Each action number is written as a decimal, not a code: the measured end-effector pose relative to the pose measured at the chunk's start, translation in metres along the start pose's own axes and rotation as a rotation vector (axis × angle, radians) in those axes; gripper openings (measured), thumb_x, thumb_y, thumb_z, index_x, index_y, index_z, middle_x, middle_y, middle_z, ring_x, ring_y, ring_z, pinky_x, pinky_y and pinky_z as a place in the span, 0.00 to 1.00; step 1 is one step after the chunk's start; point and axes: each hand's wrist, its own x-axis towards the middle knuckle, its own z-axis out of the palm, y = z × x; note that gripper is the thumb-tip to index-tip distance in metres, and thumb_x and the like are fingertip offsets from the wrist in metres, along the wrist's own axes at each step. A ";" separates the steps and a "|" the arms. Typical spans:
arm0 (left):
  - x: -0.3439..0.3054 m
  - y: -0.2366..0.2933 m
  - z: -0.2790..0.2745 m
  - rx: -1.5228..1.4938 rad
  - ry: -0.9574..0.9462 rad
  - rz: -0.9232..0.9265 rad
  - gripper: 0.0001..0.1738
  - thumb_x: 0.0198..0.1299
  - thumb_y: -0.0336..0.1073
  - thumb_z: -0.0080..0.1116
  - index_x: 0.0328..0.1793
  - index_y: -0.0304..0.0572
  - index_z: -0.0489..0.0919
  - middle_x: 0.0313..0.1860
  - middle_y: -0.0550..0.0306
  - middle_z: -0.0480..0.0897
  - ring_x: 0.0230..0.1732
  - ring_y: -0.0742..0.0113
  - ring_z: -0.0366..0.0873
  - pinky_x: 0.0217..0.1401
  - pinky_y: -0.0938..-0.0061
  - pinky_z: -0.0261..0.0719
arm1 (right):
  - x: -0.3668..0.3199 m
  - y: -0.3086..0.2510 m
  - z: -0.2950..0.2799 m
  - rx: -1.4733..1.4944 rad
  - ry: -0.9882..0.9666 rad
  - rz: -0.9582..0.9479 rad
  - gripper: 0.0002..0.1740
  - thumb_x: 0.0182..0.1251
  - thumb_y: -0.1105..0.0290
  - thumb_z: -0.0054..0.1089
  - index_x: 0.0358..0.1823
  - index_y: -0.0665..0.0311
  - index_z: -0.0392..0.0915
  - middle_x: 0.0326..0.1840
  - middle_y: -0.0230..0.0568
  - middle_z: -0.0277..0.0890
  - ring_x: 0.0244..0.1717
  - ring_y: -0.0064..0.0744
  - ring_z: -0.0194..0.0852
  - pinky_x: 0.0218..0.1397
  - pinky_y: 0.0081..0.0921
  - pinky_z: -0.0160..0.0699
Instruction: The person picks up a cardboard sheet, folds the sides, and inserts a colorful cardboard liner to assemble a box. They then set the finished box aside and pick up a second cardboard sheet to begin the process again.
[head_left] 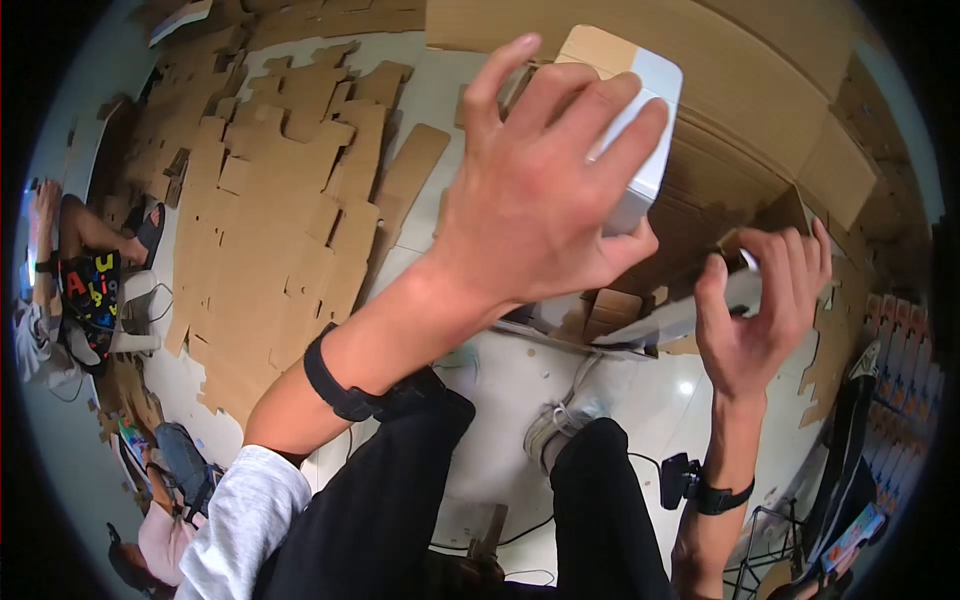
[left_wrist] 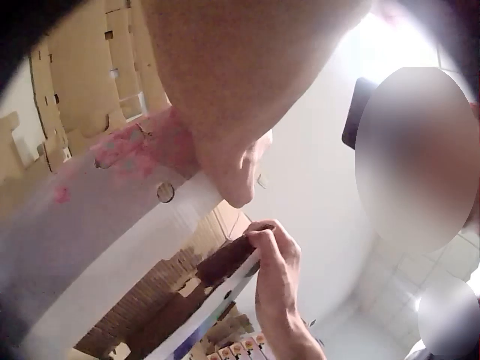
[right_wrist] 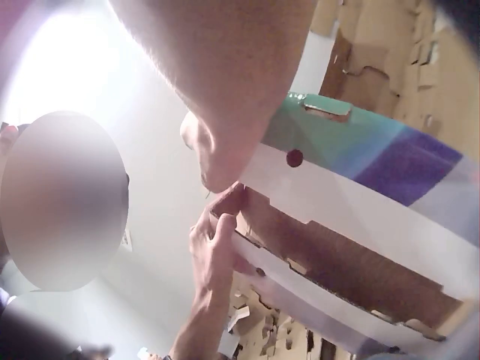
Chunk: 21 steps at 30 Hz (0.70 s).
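A cardboard box (right_wrist: 352, 199) with white edges and coloured print stands between the hands, its brown inside showing. My left hand (head_left: 545, 190) is at its left side, with fingers curled over a white end flap (head_left: 660, 125) with rounded corners. In the right wrist view, that hand's thumb and fingers pinch the box's edge. On the other side, my right hand (head_left: 770, 310) grips the edge of a pale panel (head_left: 675, 325), fingers bent over it. Pink blotches mark one outer wall (left_wrist: 135, 154); the other carries green and purple print.
Flattened brown cardboard sheets (head_left: 270, 220) cover the floor on the left. A large cardboard panel (head_left: 760, 60) stands behind the box. Two people are at the far left, one wearing patterned shorts (head_left: 90, 290). Several small packages (head_left: 900, 370) line the right side. A shoe (head_left: 550, 430) is on the tiled floor.
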 end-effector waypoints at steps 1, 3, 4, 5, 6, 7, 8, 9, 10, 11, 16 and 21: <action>0.001 -0.007 0.004 -0.071 0.030 0.035 0.31 0.35 0.43 0.73 0.52 0.48 0.88 0.50 0.60 0.86 0.50 0.59 0.78 0.67 0.55 0.71 | 0.001 0.001 0.000 -0.012 0.002 0.013 0.10 0.55 0.68 0.73 0.37 0.61 0.82 0.32 0.37 0.74 0.39 0.40 0.72 0.76 0.48 0.65; -0.004 -0.001 0.000 -0.133 0.068 0.095 0.20 0.36 0.42 0.71 0.40 0.48 0.89 0.36 0.59 0.84 0.37 0.59 0.79 0.51 0.61 0.78 | 0.000 0.007 0.005 -0.037 0.022 0.019 0.10 0.59 0.66 0.74 0.37 0.60 0.82 0.32 0.36 0.74 0.39 0.41 0.71 0.76 0.47 0.64; -0.005 0.002 -0.003 -0.163 0.086 0.127 0.16 0.37 0.42 0.71 0.34 0.47 0.89 0.29 0.59 0.83 0.31 0.59 0.79 0.43 0.64 0.82 | -0.001 0.009 0.005 -0.050 0.033 0.022 0.11 0.61 0.65 0.75 0.36 0.60 0.82 0.32 0.36 0.74 0.38 0.41 0.71 0.76 0.47 0.64; -0.010 0.008 -0.006 -0.150 0.044 0.150 0.14 0.37 0.42 0.71 0.33 0.47 0.88 0.27 0.60 0.81 0.29 0.60 0.78 0.41 0.65 0.82 | -0.002 0.010 0.001 -0.077 0.010 -0.007 0.12 0.66 0.61 0.74 0.39 0.60 0.84 0.33 0.36 0.76 0.42 0.40 0.75 0.74 0.49 0.67; -0.014 0.010 -0.008 -0.135 0.004 0.172 0.13 0.38 0.42 0.71 0.31 0.47 0.88 0.24 0.61 0.79 0.27 0.60 0.77 0.40 0.66 0.82 | -0.005 0.013 -0.001 -0.017 0.044 -0.008 0.12 0.67 0.61 0.74 0.40 0.61 0.84 0.34 0.38 0.77 0.44 0.40 0.76 0.72 0.49 0.69; -0.008 0.009 -0.015 -0.156 -0.045 0.169 0.11 0.40 0.42 0.73 0.26 0.48 0.84 0.21 0.63 0.75 0.23 0.62 0.75 0.33 0.69 0.78 | -0.009 0.017 -0.002 0.045 0.078 -0.010 0.12 0.67 0.61 0.73 0.41 0.62 0.85 0.35 0.39 0.78 0.46 0.40 0.78 0.71 0.49 0.71; -0.009 0.006 -0.018 -0.118 -0.060 0.166 0.11 0.41 0.41 0.74 0.25 0.49 0.82 0.21 0.63 0.76 0.23 0.62 0.75 0.32 0.69 0.76 | -0.012 0.020 -0.002 0.108 0.111 -0.015 0.13 0.68 0.61 0.73 0.42 0.63 0.85 0.36 0.41 0.79 0.48 0.40 0.79 0.70 0.50 0.73; -0.011 0.003 -0.020 -0.077 -0.071 0.163 0.11 0.42 0.41 0.74 0.23 0.49 0.81 0.21 0.63 0.76 0.23 0.62 0.74 0.31 0.70 0.75 | -0.017 0.028 -0.002 0.166 0.262 -0.008 0.15 0.73 0.61 0.69 0.49 0.67 0.85 0.44 0.46 0.82 0.53 0.41 0.81 0.67 0.48 0.78; -0.011 0.002 -0.020 -0.036 -0.078 0.158 0.12 0.42 0.41 0.75 0.22 0.49 0.79 0.21 0.63 0.76 0.23 0.62 0.74 0.30 0.70 0.73 | -0.022 0.028 -0.002 0.227 0.419 0.166 0.14 0.80 0.67 0.60 0.56 0.70 0.80 0.54 0.46 0.80 0.56 0.40 0.79 0.69 0.44 0.78; -0.009 0.000 -0.015 -0.086 0.021 0.180 0.15 0.44 0.38 0.76 0.20 0.50 0.76 0.21 0.63 0.77 0.22 0.62 0.74 0.27 0.71 0.69 | -0.023 0.036 -0.006 0.261 0.494 0.370 0.13 0.82 0.69 0.57 0.59 0.70 0.79 0.57 0.45 0.79 0.58 0.39 0.78 0.70 0.42 0.78; -0.008 -0.001 -0.012 -0.169 0.005 0.155 0.13 0.43 0.36 0.77 0.23 0.48 0.79 0.23 0.61 0.80 0.24 0.61 0.78 0.30 0.70 0.71 | -0.047 0.140 -0.020 1.232 0.608 1.063 0.20 0.81 0.69 0.58 0.70 0.67 0.74 0.67 0.49 0.76 0.71 0.39 0.72 0.78 0.40 0.71; 0.001 -0.014 0.004 -0.327 0.050 0.184 0.10 0.44 0.35 0.75 0.26 0.46 0.81 0.23 0.60 0.80 0.26 0.58 0.78 0.41 0.65 0.79 | 0.006 0.107 -0.036 1.218 0.026 0.756 0.36 0.75 0.61 0.64 0.81 0.65 0.66 0.82 0.54 0.65 0.83 0.44 0.63 0.86 0.45 0.60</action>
